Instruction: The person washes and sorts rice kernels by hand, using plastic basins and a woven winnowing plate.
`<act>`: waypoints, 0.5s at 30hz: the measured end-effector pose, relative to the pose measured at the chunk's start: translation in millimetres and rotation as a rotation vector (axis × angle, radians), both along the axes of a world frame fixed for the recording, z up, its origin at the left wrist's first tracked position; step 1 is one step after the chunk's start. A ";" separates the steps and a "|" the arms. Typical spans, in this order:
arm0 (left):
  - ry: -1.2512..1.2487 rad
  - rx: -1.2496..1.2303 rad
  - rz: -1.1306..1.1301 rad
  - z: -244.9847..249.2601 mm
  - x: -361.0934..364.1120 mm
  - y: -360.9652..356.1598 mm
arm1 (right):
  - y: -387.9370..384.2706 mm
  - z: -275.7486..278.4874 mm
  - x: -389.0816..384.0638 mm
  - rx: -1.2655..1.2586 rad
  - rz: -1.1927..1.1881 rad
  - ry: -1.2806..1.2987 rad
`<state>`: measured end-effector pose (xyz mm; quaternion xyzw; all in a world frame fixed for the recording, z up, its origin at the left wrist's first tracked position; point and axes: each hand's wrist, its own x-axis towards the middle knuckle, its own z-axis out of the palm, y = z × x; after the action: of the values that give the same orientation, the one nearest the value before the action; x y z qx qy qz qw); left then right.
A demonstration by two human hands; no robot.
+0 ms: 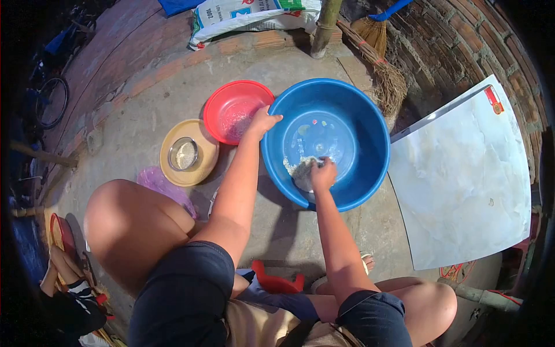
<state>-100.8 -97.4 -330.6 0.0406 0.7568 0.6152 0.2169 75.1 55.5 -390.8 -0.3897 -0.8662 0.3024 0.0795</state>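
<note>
A large blue basin [352, 121] stands on the concrete floor in front of me. My left hand [265, 122] is closed on its left rim, with the thumb over the edge. Inside the basin, my right hand [324, 174] is at the lower part, fingers bent against a pale, crumbly heap [302, 173]. What lies between those fingers is too small to make out. Beside the blue basin sits a red basin [222, 98] with pale grains in the bottom. A tan bowl [203, 168] at the left holds a small metal bowl [184, 154] of pale powder.
Purple plastic [162, 182] lies near my left knee. A white sheet [462, 179] is at the right, a straw broom [386, 81] and post [325, 29] behind. A printed sack [254, 17] lies at the top. Another person [66, 295] sits at lower left.
</note>
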 end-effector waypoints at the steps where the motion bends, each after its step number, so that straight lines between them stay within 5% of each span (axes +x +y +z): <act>1: 0.025 -0.056 0.012 -1.1 1.2 1.2 | 5.3 13.5 -0.6 0.095 -0.085 0.056; 7: -0.128 0.076 0.133 -14.2 19.5 3.8 | 78.0 47.1 27.8 0.508 -0.297 0.385; 9: -0.132 0.106 0.083 -16.6 24.2 15.1 | 92.1 53.6 36.1 0.471 -0.351 0.483; 15: -0.390 0.235 0.204 -56.5 31.0 36.9 | 128.2 63.2 68.7 0.568 -0.512 -0.009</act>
<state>-69.8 -60.5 -387.0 -0.1305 0.6241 0.7139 0.2897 143.8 183.7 -327.7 -0.5573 -0.7904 0.0192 0.2535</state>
